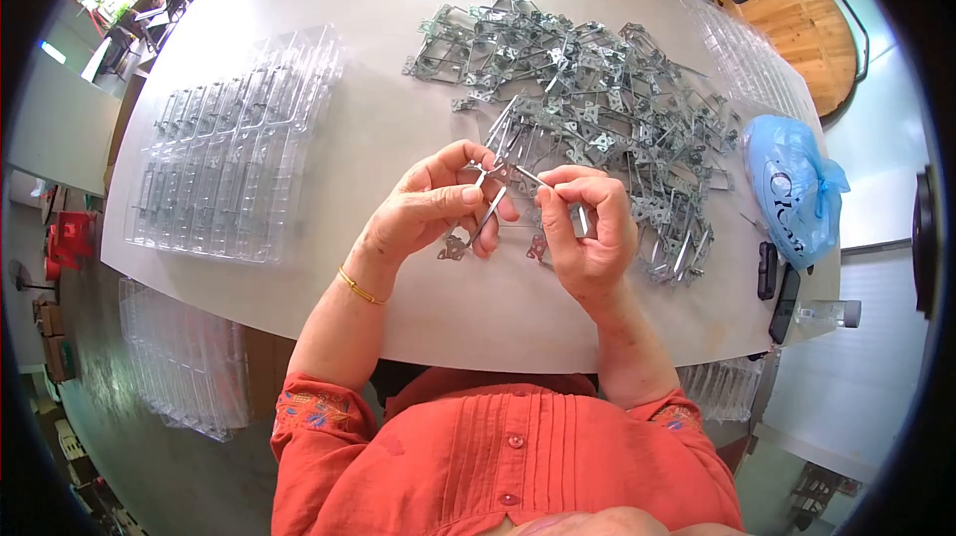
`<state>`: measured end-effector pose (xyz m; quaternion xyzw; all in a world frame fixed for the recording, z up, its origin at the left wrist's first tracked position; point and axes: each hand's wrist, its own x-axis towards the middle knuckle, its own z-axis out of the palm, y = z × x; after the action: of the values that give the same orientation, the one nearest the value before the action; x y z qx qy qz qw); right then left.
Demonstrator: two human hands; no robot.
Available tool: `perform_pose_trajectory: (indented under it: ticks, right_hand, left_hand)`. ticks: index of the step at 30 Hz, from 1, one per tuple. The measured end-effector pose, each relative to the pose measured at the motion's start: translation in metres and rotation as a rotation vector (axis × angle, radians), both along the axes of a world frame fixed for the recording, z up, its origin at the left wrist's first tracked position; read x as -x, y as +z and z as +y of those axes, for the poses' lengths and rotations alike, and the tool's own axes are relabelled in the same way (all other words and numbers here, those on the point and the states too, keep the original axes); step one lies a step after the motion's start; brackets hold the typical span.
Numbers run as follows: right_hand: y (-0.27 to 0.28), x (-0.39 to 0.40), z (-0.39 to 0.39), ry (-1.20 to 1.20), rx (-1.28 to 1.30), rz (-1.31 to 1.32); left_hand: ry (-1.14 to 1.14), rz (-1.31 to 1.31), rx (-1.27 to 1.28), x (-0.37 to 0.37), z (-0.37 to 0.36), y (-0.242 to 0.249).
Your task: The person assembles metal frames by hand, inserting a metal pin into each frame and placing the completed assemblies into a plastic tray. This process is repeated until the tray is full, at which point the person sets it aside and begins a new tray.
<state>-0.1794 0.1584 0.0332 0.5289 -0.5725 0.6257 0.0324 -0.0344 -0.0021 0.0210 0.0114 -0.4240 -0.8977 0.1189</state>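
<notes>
Silvery, thin-armed metal brackets (503,173) are pinched in the fingers of my left hand (438,199) and my right hand (590,227), above the pale, smooth worktop (468,322).

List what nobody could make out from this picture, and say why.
All in the head view:
- Blue bag: contents, hidden by plastic.
- Pile: lowest parts, buried under others.
- Upper-left tray: its parts' exact shapes, too small.
- Right hand: palm, hidden by curled fingers.
</notes>
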Motion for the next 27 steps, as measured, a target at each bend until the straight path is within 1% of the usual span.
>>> perform_pose_trajectory:
  ticks: [5,7,9,10,12,16,19,21,22,24,25,27]
  right_hand:
    - [0.003,-0.001,0.001,-0.003,-0.027,0.033]
    - [0.004,-0.002,0.001,-0.001,-0.026,0.033]
    - [0.012,-0.005,0.003,0.004,-0.107,0.019]
    - [0.014,-0.006,0.004,0.004,-0.107,0.019]
    - [0.015,-0.008,0.005,0.021,-0.202,-0.044]
    - [0.011,-0.009,0.005,0.056,-0.226,-0.099]
    - [0.01,-0.009,0.004,0.066,-0.261,-0.108]
    - [0.01,-0.008,0.008,0.155,-0.396,-0.312]
    - [0.007,-0.006,0.008,0.156,-0.396,-0.313]
    - [0.0,-0.002,0.005,0.168,-0.355,-0.468]
    - [0.001,-0.001,0.006,0.167,-0.357,-0.473]
    - [0.015,-0.001,0.004,0.193,-0.374,-0.612]
  left_hand:
    - [-0.014,0.014,0.004,0.0,0.0,-0.001]
    - [-0.041,0.0,0.044,0.0,0.001,0.0]
    - [-0.032,-0.02,0.065,0.001,0.002,0.002]
    - [-0.023,-0.041,0.087,0.001,0.002,0.002]
    - [-0.014,-0.042,0.087,0.0,0.002,0.001]
    - [0.015,-0.043,0.133,-0.001,0.003,0.002]
    - [-0.023,-0.065,0.158,-0.003,-0.002,0.006]
    - [-0.001,-0.063,0.157,-0.003,0.0,0.006]
    - [0.019,-0.059,0.155,-0.003,0.0,0.006]
    - [-0.01,-0.079,0.186,-0.004,0.0,0.007]
    - [-0.04,-0.098,0.217,-0.004,0.0,0.008]
    - [-0.081,-0.129,0.226,-0.005,0.0,0.009]
